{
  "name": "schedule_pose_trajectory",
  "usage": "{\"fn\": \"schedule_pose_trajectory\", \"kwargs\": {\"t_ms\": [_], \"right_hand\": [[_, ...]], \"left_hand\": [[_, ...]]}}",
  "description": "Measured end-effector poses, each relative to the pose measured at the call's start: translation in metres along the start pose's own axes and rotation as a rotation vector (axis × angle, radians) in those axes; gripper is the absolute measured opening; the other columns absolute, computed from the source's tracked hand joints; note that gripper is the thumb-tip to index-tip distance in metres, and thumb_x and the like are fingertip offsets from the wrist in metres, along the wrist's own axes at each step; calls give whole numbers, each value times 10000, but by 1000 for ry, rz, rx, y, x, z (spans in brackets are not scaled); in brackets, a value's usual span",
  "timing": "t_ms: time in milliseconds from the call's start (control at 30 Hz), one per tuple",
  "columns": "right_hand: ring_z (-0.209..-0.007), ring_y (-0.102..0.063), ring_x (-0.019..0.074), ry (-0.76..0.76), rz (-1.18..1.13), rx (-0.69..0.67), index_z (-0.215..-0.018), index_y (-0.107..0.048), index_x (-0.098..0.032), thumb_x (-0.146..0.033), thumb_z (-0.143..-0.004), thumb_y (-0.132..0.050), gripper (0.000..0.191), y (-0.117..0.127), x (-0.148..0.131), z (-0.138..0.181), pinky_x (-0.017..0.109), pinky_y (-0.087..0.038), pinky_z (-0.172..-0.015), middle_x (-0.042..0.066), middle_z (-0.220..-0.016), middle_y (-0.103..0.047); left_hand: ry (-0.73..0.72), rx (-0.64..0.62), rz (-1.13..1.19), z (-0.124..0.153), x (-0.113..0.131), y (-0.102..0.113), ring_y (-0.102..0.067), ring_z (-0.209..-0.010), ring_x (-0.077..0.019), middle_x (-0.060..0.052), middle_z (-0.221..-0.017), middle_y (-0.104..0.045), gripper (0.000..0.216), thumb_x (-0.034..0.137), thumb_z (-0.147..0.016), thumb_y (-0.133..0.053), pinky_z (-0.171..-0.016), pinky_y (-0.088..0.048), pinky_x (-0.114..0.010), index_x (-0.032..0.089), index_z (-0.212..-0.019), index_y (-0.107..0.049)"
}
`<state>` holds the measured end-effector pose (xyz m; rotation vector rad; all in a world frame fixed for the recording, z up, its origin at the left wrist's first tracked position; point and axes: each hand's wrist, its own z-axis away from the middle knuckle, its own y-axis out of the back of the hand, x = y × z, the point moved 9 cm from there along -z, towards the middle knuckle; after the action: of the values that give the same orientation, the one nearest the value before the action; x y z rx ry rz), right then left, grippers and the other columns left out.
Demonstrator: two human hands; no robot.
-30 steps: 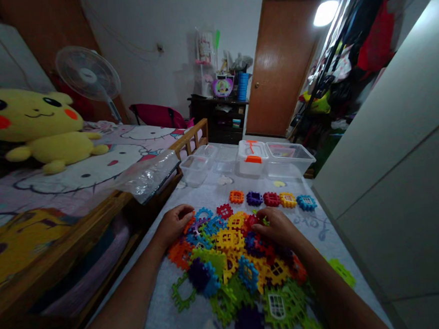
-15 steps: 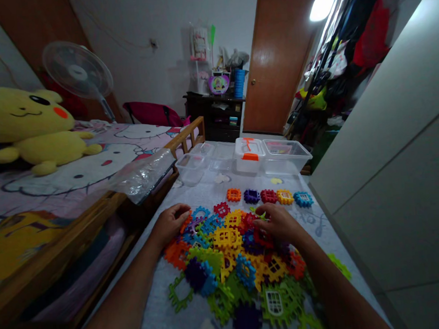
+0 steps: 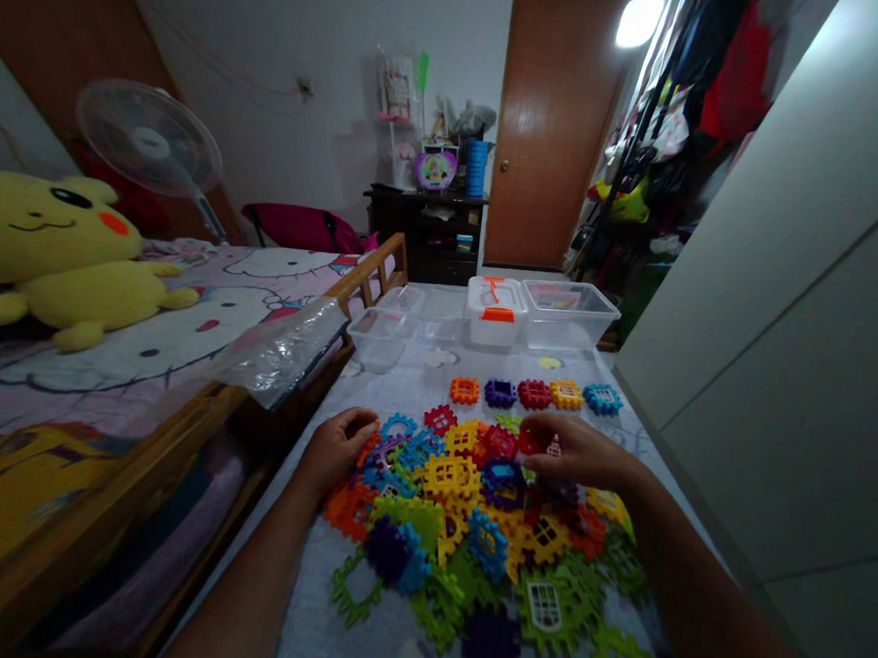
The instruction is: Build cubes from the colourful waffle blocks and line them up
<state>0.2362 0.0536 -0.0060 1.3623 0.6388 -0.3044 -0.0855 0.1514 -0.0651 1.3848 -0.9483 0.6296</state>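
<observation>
One curled left hand sits against an orange piece, its grip hidden from me; next, colourful toothed pieces heap on the cloth-covered worktop; then the right hand bends over a red piece, its hold equally unclear.

Around my fingers, the toothed pieces at the lower middle look like hard, smooth plastic with a faint sheen. They lie on matt, soft-looking cloth. Beyond, at mid-frame, I see clear plastic boxes, smooth and glossy, one with an opaque orange plastic clasp. Left of centre, crinkled clear plastic wrap shines beside a brown wooden rail. The plush toy at the left edge has matt fabric; the upper-right door looks like smooth, slightly glossy wood.
</observation>
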Motion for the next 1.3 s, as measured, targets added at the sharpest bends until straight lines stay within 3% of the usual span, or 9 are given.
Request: {"fn": "schedule_pose_trajectory", "kwargs": {"t_ms": [167,267,333,500,900,1100,1300], "right_hand": [[-885,-612,218,-149,-32,362,-1121,-600,-175,-396,-754,-655,431,41,54,2,349,-477,-780,84,-1002,-650],[-928,-613,222,-135,67,440,-1134,-611,-189,-337,-747,-659,418,50,63,-5,348,-478,-817,92,-1050,-624],[-976,-600,229,-124,188,419,-1137,-625,-196,-286,-738,-665,411,50,60,-15,344,-459,-863,97,-1081,-608],[-1042,-546,275,-190,466,221,-1181,-634,-226,-242,-734,-676,449,47,56,-50,349,-403,-857,108,-1146,-600],[-1009,-562,271,-187,496,82,-1156,-663,-269,-289,-663,-746,500,33,69,-88,312,-400,-780,79,-1092,-619],[-1111,-525,285,-164,472,126,-1294,-560,-203,-267,-717,-713,600,41,58,-69,348,-403,-875,127,-1223,-563],[-970,-579,221,-75,277,48,-1070,-646,-178,-284,-795,-646,295,25,45,-17,328,-436,-853,94,-1053,-635]], "left_hand": [[-1,0,13,0,4,0,-676,-844,-249,-61,-900,-737,403,519,-701,-612,-797,-525,-339,174,-899,-683],[-6,9,9,0,4,1,-676,-850,-249,-59,-899,-737,404,523,-700,-610,-806,-524,-340,177,-895,-685],[-15,8,6,0,3,1,-675,-860,-248,-57,-905,-736,404,525,-703,-607,-813,-521,-336,179,-895,-688],[-16,6,14,-1,-2,0,-675,-878,-252,-63,-930,-736,411,530,-715,-605,-824,-522,-340,181,-917,-687],[-7,18,7,0,3,2,-682,-840,-244,-53,-896,-739,408,541,-717,-601,-786,-529,-323,186,-897,-694],[-10,11,3,-1,-2,1,-680,-870,-247,-60,-924,-736,427,546,-719,-600,-804,-526,-323,178,-918,-690],[-18,0,-28,-2,-2,1,-679,-901,-260,-58,-935,-741,423,553,-725,-603,-802,-528,-325,189,-920,-693]]}}
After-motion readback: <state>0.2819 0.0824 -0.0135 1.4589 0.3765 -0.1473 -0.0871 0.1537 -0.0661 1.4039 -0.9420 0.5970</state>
